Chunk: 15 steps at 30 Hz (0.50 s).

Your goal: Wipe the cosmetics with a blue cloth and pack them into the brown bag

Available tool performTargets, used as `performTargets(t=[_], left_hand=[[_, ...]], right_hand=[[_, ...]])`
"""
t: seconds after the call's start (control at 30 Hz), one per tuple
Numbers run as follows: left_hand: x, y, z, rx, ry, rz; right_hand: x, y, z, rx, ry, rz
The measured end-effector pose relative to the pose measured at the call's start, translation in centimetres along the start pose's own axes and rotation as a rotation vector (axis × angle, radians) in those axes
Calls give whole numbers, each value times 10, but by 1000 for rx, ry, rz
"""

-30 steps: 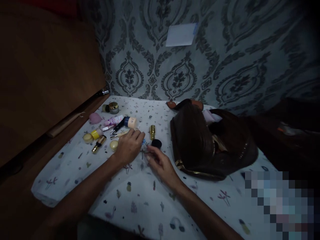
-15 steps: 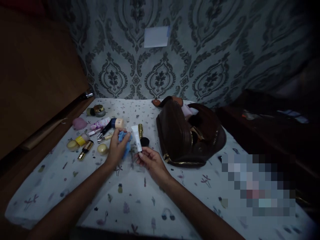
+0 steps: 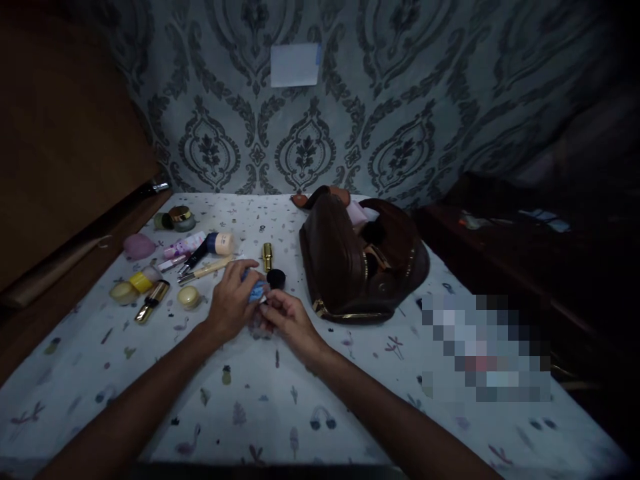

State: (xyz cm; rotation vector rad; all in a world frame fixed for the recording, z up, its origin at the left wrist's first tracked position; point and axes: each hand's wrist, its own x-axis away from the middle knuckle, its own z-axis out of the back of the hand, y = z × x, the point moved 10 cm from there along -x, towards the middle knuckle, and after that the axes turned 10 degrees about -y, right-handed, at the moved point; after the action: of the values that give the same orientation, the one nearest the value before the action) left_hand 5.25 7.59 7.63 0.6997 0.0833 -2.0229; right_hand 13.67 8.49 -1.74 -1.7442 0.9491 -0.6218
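Currently left grip (image 3: 231, 301) clasps blue cloth (image 3: 258, 291); right grip (image 3: 294, 323) pinches white item (image 3: 263, 300), mostly hidden. Black disc (image 3: 276, 279) just beyond, brown bag (image 3: 330, 267) right of both.

- Here comes the bare left forearm (image 3: 135, 393), slanting up from the lower left corner!
- Left hand (image 3: 230, 303) just left of centre, back upward, fingers (image 3: 235, 270) curled over and gripping.
- From the lower right, the bare right forearm (image 3: 390, 407) angles inward.
- Right hand (image 3: 297, 330) near centre, slightly lower, fingers bent and pinching, pointing left, right beside the left hand!
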Motion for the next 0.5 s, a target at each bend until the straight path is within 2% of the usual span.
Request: performTargets(t=[0.17,0.33,0.5], left_hand=[[-2,-31,11,44,64,175],[2,-61,6,336,20,400],[13,-75,10,640,158,558]], right_hand=[[2,2,1,-24,-32,-21],[2,3,0,-43,-43,-42],[4,3,7,-138,2,-50]])
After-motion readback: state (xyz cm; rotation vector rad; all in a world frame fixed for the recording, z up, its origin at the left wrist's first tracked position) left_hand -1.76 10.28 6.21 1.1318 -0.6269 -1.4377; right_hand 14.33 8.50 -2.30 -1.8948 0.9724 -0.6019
